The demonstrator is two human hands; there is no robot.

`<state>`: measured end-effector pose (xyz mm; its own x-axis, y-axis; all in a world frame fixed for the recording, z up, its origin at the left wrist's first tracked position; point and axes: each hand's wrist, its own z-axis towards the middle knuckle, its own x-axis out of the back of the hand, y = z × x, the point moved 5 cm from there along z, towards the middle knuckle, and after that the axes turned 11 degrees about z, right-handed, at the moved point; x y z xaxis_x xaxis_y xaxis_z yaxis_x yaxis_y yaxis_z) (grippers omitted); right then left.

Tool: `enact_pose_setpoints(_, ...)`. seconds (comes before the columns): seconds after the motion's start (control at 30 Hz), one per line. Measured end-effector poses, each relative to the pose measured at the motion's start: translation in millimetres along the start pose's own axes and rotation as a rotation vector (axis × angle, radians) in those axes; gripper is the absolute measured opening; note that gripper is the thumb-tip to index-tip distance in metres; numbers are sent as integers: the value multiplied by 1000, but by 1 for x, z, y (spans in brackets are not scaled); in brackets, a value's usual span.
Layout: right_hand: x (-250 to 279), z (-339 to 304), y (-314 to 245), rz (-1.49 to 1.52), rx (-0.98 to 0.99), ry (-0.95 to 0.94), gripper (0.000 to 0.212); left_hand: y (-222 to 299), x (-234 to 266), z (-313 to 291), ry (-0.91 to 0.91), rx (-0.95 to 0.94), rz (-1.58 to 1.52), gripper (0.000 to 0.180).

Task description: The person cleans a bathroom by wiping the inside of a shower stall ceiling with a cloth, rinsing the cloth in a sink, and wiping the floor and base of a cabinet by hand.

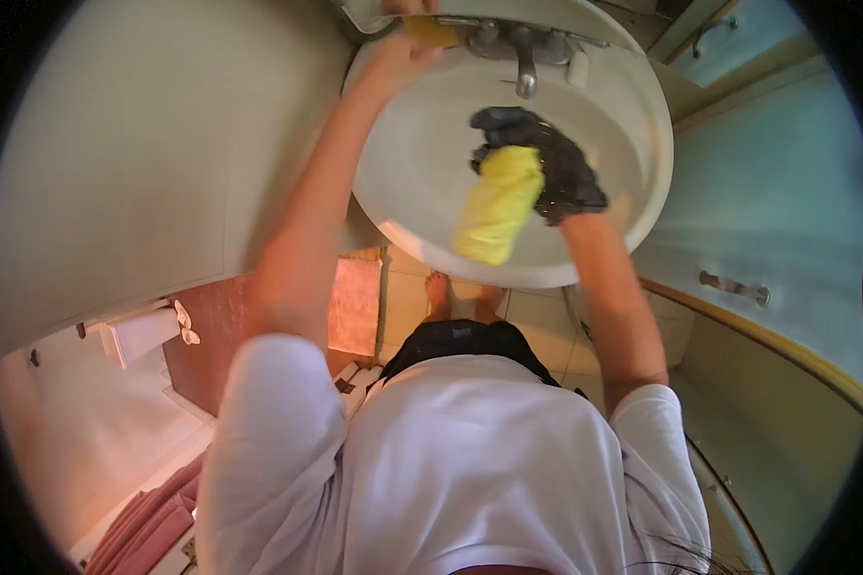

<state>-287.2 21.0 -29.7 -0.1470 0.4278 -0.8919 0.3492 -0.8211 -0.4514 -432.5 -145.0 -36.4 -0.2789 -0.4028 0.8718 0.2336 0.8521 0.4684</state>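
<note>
My right hand (542,163) wears a black glove and grips a bright yellow cloth (499,206), bunched into a long wad. It is over the basin of the white sink (393,182), below the metal faucet (524,62). My left hand (405,65) is bare, at the sink's far left rim. Its fingers look curled and are slightly blurred. A dull yellow piece (431,32) shows right beside those fingers; its kind, and whether I hold it, is unclear.
A small white item (577,70) stands right of the faucet. Pale blue cabinet doors with a metal handle (734,287) line the right side. A toilet paper roll (139,335) hangs at lower left, with pinkish cloth (153,517) below it.
</note>
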Motion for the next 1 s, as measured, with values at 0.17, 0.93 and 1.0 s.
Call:
enact_pose_setpoints(0.17, 23, 71, 64, 57, -81, 213, 25, 30, -36, -182, -322, 363, -1586, 50)
enact_pose_setpoints(0.93, -76, 135, 214, -1182, 230, 398, 54, -112, -111, -359, 53, 580, -622, 49)
enact_pose_setpoints(1.0, -59, 84, 261, -1298, 20, 374, 60, -148, -147, -407, -115, 731, -632, 45)
